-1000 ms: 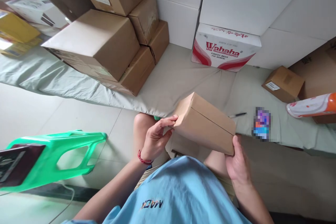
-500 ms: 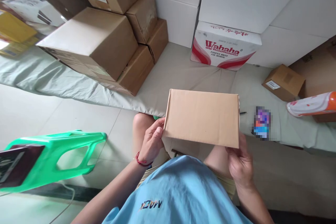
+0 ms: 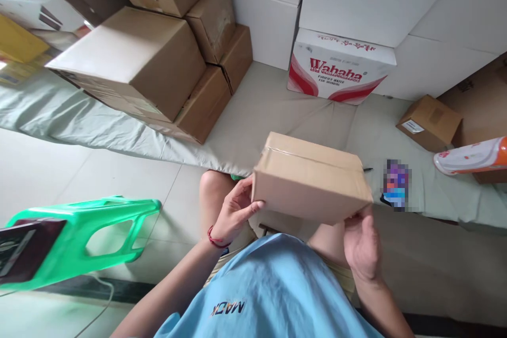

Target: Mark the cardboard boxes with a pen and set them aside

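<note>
A small brown cardboard box (image 3: 311, 179) with clear tape across its top is held up over my lap. My left hand (image 3: 233, 211) grips its left lower corner, thumb against the side face. My right hand (image 3: 360, 243) holds it from underneath at the right corner, fingers curled under the bottom. The box is roughly level, with a long side face turned toward me. My knees and a light blue shirt show below it.
A bed with a pale green sheet (image 3: 269, 111) carries stacked brown cartons (image 3: 130, 58), a red-and-white Wahaha carton (image 3: 340, 68), a small brown box (image 3: 430, 121), a pen (image 3: 368, 169) and an orange-tipped bottle (image 3: 471, 156). A green plastic stool (image 3: 83, 232) stands at left on the tiled floor.
The box has been rotated in my hands: first tilted edge-on, then one broad plain face toward me, now the taped top up and a side face toward me. Both hands shifted grip.
</note>
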`<state>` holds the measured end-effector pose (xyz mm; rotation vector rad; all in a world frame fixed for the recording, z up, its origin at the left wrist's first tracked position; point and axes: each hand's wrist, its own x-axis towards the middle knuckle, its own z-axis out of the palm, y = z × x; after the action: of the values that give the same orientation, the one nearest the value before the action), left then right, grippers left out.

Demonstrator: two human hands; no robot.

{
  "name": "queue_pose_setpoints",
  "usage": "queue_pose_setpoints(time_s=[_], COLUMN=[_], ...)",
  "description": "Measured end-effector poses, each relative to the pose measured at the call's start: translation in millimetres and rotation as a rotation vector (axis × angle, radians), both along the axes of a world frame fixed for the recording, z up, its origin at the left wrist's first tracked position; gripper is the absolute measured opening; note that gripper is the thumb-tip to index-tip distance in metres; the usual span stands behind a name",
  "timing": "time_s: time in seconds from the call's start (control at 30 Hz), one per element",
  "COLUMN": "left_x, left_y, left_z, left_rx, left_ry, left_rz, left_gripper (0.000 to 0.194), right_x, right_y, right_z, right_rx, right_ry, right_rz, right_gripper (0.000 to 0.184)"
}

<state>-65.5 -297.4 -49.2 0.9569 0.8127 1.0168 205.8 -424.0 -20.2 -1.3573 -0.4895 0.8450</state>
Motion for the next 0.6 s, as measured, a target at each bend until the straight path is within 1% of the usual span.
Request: queue_pose_setpoints(time_s=[0.1, 0.23, 0.27, 0.33, 0.4, 0.47, 0.53, 0.6], left_x=[3.7, 5.9, 6.3, 6.8, 6.9, 6.0, 4.2, 3.3], left_y=[4.1, 10.7, 11.7, 13.0, 13.8, 15.3, 18.1, 22.6], left_z=[4.4, 10.6, 12.2, 16.6, 23.7, 34.4, 49.0, 66.4], left_rx=[0.221, 0.412, 0.467, 0.587, 0.691, 0.757, 0.786, 0.788], left_ry=[0.027, 0.077, 0.099, 0.147, 0.188, 0.23, 0.277, 0.304], left_rz=[-0.063, -0.161, -0.172, -0.183, -0.183, -0.138, -0.03, 0.075], left_gripper=[0.059, 0.061, 0.061, 0.062, 0.063, 0.06, 0.055, 0.048], right_x=[7.2, 18.6, 20.7, 23.4, 23.7, 20.9, 14.7, 5.3], right_y=[0.7, -6.8, -8.6, -10.9, -10.9, -8.5, -2.7, 7.0], right_z=[-10.7, -16.9, -17.9, -20.8, -25.1, -30.3, -35.0, -38.6], right_rx=[-0.03, -0.083, -0.104, -0.156, -0.203, -0.219, -0.219, -0.215], right_ry=[0.164, 0.335, 0.348, 0.34, 0.325, 0.333, 0.362, 0.391], right_rz=[-0.074, -0.08, -0.082, -0.076, -0.041, 0.036, 0.136, 0.203], right_gripper=[0.046, 0.053, 0.053, 0.047, 0.042, 0.043, 0.044, 0.044])
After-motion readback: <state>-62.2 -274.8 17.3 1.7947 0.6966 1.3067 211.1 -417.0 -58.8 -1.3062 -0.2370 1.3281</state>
